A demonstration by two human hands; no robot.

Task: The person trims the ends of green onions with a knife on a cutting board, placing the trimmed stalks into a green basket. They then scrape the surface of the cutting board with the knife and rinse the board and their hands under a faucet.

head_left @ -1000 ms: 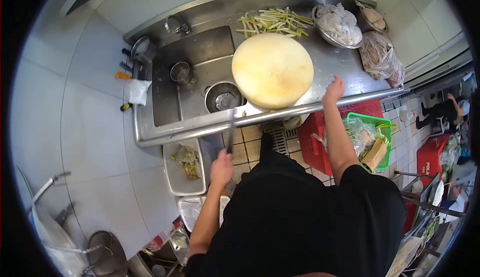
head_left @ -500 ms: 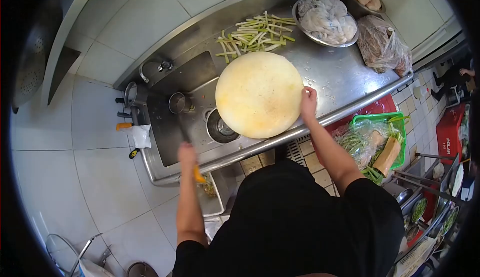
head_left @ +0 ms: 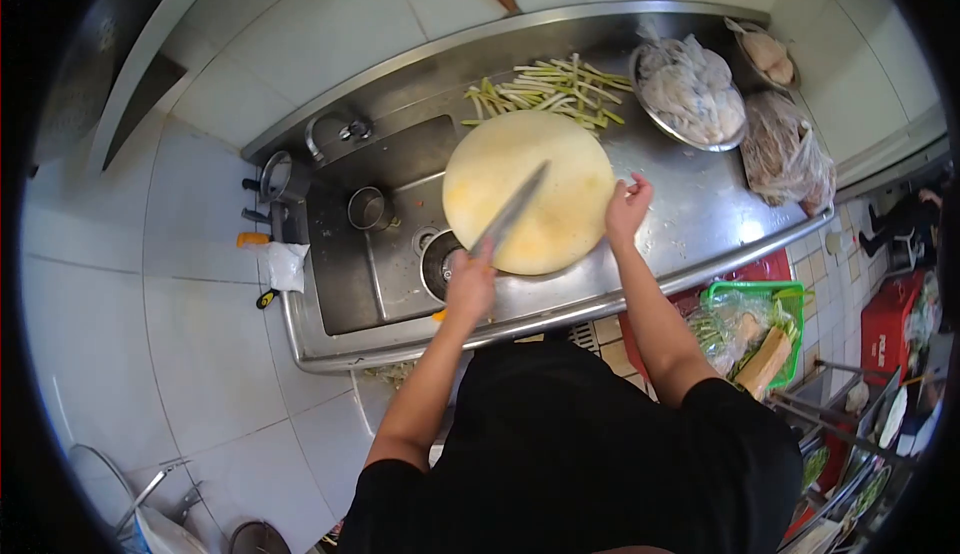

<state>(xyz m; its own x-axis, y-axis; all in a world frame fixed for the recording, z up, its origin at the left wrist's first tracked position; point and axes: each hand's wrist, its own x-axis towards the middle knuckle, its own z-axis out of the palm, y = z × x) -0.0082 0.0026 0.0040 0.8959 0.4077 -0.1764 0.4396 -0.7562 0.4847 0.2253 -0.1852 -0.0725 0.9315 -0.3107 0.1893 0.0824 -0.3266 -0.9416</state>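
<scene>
My left hand point(head_left: 470, 289) is closed around a knife, its orange handle end just showing below the fist. The knife blade point(head_left: 515, 204) points up and right across a thick round cutting board point(head_left: 560, 224). At the board's right edge is my right hand point(head_left: 628, 209), fingers apart and lightly bent, holding nothing. Behind the board lies a loose pile of cut pale-green stalks point(head_left: 560, 89). The board partly covers a round metal container point(head_left: 440, 264) at the sink's side.
A sink point(head_left: 330, 284) with a metal cup point(head_left: 368, 209) lies left. To the right are a bowl of bagged pale food point(head_left: 690, 94), a bowl of meat point(head_left: 768, 54) and a plastic bag point(head_left: 790, 154). A green crate of vegetables point(head_left: 800, 299) stands below the counter's front edge.
My left hand has swung right and up from the sink's front edge, bringing the knife over the board. My right hand has loosened beside the board's edge. The whole view has shifted slightly.
</scene>
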